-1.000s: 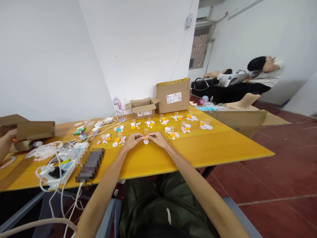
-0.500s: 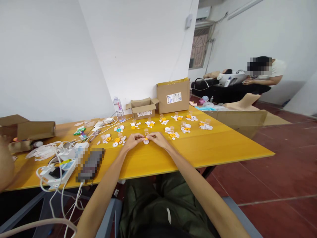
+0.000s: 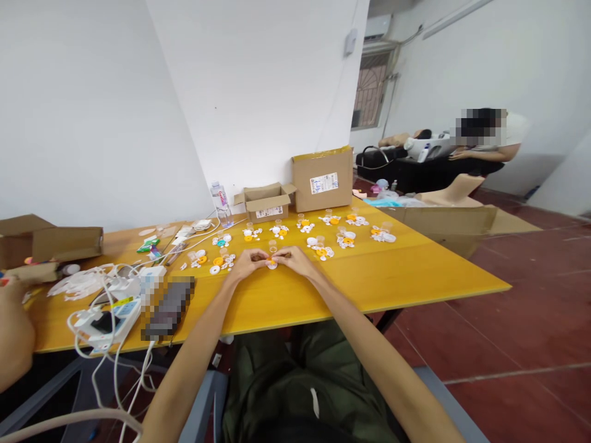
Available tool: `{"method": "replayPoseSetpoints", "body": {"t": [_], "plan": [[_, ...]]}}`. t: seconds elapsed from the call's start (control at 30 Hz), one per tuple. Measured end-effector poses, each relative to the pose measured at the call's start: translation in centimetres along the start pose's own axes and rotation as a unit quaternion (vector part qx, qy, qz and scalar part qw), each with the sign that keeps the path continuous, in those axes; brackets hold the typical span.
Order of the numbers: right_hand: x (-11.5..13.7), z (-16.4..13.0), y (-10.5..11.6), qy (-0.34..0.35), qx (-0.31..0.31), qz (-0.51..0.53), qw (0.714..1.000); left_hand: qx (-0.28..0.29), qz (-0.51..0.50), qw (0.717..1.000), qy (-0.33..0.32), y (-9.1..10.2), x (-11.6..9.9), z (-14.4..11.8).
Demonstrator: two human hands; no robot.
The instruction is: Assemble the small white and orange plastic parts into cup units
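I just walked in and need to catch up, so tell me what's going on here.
A person at a yellow table holds a small orange-and-white piece between the fingertips of the left hand and right hand; its details are too small to make out. A clear cup stands just beyond it. Groups of small parts are spread around, mostly white and orange. At the left edge, another person's arm shows.

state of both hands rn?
Left hand: closed, pinching one side of the small orange-and-white piece.
Right hand: closed, pinching the other side of the same piece.
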State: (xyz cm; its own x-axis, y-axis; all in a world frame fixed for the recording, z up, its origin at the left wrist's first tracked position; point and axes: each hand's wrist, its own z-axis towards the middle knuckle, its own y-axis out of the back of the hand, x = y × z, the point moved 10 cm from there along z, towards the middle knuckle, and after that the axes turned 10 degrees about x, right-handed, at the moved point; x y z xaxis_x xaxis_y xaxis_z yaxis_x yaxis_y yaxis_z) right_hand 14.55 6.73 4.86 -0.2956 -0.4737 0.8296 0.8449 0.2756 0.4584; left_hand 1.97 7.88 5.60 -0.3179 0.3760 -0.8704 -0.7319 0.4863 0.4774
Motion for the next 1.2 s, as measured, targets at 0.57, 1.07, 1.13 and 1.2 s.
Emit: {"method": "replayPoseSetpoints", "body": {"t": [0.57,1.07,1.13,1.2], "plan": [[-0.2,-0.1,-0.1,-0.008,0.010,0.011,1.000,0.002,-0.007,1.000,0.004,-0.2,-0.7,-0.2],[-1.0,0.1,-0.4,-0.012,0.015,0.028,0.999,-0.001,0.009,1.000,-0.002,-0.3,-0.6,-0.1],[-1.1,0.1,-0.4,-0.011,0.014,0.025,1.000,0.000,0.013,1.000,-0.004,-0.3,-0.6,-0.1],[-1.2,0.1,-0.4,-0.009,0.012,0.023,1.000,0.001,0.020,1.000,-0.004,-0.4,-0.6,-0.1]]}}
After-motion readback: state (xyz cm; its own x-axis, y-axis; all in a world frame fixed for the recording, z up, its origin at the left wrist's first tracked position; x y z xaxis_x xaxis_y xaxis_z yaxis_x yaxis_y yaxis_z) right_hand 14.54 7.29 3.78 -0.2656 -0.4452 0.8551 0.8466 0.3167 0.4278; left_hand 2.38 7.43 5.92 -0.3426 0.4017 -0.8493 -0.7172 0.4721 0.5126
